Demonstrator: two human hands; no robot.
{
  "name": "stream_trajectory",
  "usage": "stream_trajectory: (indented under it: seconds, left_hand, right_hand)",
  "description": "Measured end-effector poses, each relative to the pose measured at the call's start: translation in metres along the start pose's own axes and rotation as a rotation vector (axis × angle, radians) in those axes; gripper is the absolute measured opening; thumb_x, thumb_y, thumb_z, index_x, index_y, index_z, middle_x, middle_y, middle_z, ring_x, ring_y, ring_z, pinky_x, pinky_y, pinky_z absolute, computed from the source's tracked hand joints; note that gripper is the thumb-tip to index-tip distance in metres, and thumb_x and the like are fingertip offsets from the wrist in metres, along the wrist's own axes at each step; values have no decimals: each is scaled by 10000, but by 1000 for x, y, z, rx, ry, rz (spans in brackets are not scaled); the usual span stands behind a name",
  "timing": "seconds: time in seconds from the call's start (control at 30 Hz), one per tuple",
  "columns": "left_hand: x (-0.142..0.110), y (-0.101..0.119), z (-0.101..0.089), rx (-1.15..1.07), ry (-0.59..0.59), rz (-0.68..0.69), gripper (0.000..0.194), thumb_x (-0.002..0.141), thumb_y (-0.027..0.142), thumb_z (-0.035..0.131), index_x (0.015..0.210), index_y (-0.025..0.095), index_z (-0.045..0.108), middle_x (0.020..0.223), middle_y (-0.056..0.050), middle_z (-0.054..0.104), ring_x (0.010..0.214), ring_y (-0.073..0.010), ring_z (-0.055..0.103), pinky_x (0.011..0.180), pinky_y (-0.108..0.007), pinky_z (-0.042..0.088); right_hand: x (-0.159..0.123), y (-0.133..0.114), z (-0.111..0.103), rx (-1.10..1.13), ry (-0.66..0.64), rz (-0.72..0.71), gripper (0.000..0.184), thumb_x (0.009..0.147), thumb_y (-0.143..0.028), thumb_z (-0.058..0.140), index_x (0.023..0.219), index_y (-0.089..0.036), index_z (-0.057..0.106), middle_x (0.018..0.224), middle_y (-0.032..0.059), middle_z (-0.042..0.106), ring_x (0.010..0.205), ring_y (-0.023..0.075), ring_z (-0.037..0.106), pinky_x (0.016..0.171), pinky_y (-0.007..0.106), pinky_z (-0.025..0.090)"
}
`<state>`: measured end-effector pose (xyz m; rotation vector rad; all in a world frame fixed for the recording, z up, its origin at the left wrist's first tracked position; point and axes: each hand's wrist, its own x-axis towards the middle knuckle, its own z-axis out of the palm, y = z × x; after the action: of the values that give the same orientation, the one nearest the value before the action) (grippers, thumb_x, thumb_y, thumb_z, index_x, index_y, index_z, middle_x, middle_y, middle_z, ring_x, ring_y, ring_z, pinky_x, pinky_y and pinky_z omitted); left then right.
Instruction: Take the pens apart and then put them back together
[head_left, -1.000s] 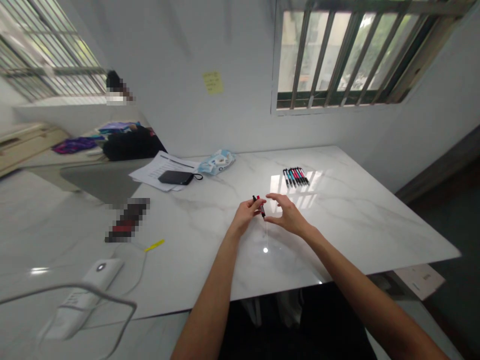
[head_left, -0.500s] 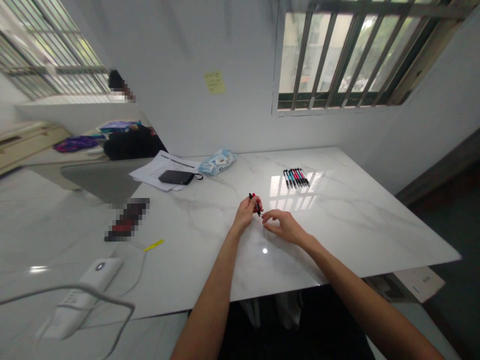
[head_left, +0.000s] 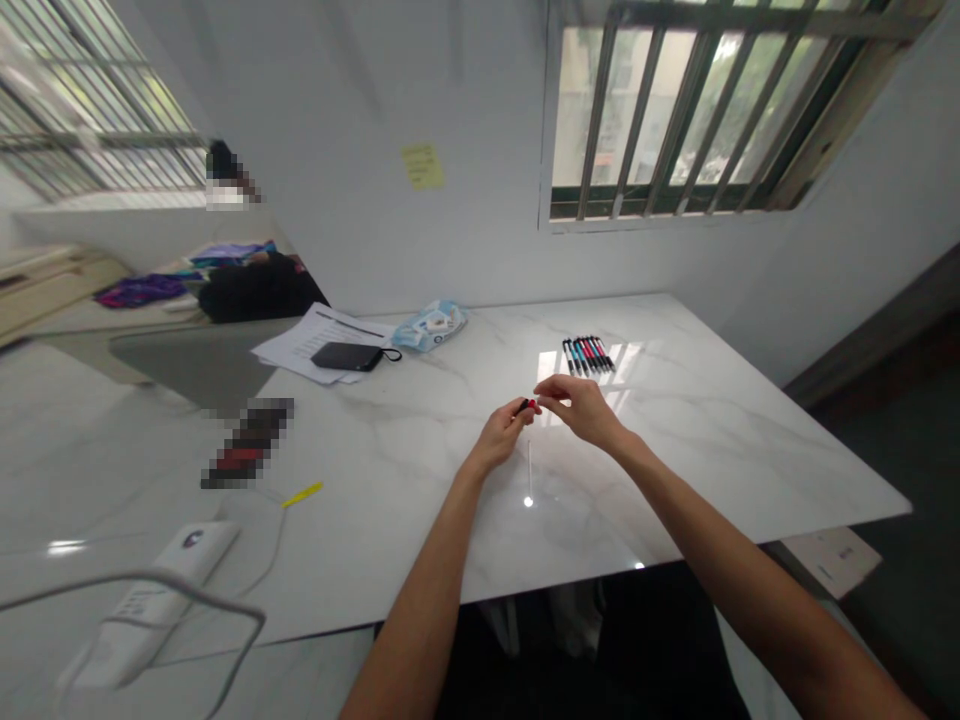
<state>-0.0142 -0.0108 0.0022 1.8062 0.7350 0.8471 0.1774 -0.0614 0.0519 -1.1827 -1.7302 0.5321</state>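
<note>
My left hand (head_left: 502, 434) is closed around a red-and-black pen (head_left: 526, 406), held above the table with its end pointing right. Much of the pen is hidden by the fingers. My right hand (head_left: 585, 408) is at the pen's red end, thumb and fingertips drawn together in a pinch. Whatever lies between those fingertips is too small to make out. Beyond my right hand, a row of several pens (head_left: 589, 356) with black, blue and red barrels lies side by side on the white marbled table (head_left: 720, 430).
Printed papers (head_left: 292, 350) lie at the back left under a black pouch (head_left: 346, 356) with a loop. Beside them is a light blue soft pack (head_left: 431, 326). At left are a white power strip (head_left: 165, 590), a grey cable and a yellow tag (head_left: 302, 494). Another person shows behind.
My left hand has turned the pen from steep to nearly level. My right hand went down toward the pen's lower tip, then rose to its red end, fingers closing from spread to pinched.
</note>
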Motion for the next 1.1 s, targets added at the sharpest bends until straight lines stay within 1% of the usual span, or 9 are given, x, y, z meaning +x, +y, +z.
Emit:
stream_trajectory:
  seconds: [0.13, 0.33, 0.43, 0.47, 0.63, 0.73, 0.87, 1.0, 1.1]
  left_hand:
    - [-1, 2, 0, 11, -31, 5, 307, 971, 423, 520, 955, 160, 678, 841, -32, 640, 794, -171, 547, 767, -292, 430]
    - [0, 6, 1, -70, -29, -6, 415, 960, 539, 550, 887, 156, 692, 787, -35, 627, 731, -162, 527, 697, -283, 417]
    - [2, 7, -2, -161, 45, -20, 455, 925, 601, 591, 896, 159, 698, 804, -40, 632, 760, -165, 548, 725, -287, 441]
    - [2, 6, -3, -195, 97, -36, 471, 913, 619, 602, 936, 160, 704, 815, -42, 637, 774, -167, 560, 737, -288, 450]
    - [4, -1, -12, -294, 417, -131, 535, 882, 666, 622, 1018, 153, 695, 886, -63, 677, 831, -167, 616, 770, -287, 483]
    - [5, -5, -15, -306, 473, -152, 539, 879, 673, 619, 1016, 156, 687, 912, -75, 705, 847, -173, 636, 782, -296, 494]
    - [6, -8, -15, -263, 459, -141, 515, 885, 646, 619, 1019, 153, 683, 928, -96, 738, 845, -183, 641, 785, -308, 497]
    - [6, -9, -15, -173, 447, -99, 428, 925, 570, 595, 1018, 162, 686, 932, -95, 754, 851, -187, 643, 813, -313, 498]
    - [5, -8, -14, -67, 412, -70, 364, 949, 515, 576, 1006, 176, 694, 931, -81, 753, 884, -196, 657, 860, -318, 490]
  right_hand:
    - [2, 0, 2, -20, -57, 24, 103, 912, -249, 707, 920, -217, 805, 835, 28, 774, 768, 171, 724, 767, 297, 585]
    - [0, 3, 1, 6, -43, 12, 180, 943, -336, 693, 1052, -254, 811, 951, 42, 775, 847, 180, 715, 784, 308, 571]
    - [-9, 6, 5, 16, 46, 18, 250, 963, -393, 676, 1134, -244, 780, 967, 57, 752, 851, 186, 694, 771, 324, 571]
    - [-14, 8, 7, -14, 28, 7, 232, 965, -387, 677, 1112, -242, 783, 970, 61, 745, 848, 189, 684, 781, 335, 569]
    - [-41, 16, 24, -210, -417, -170, 96, 924, -242, 734, 968, -279, 811, 1067, 62, 733, 1034, 233, 627, 935, 376, 529]
    - [-50, 16, 32, -259, -485, -210, 125, 948, -201, 687, 904, -253, 792, 1015, 61, 731, 1030, 228, 613, 943, 361, 517]
    - [-46, 13, 30, -249, -426, -136, 185, 991, -158, 586, 917, -213, 747, 894, 58, 731, 886, 206, 632, 860, 347, 517]
    - [-36, 16, 18, -39, -207, -3, 220, 1029, -256, 527, 1014, -219, 743, 973, 59, 746, 840, 174, 654, 780, 309, 519]
    - [-26, 23, 14, 186, -65, 93, 269, 1003, -371, 560, 1063, -211, 768, 929, 57, 754, 822, 174, 673, 743, 305, 534]
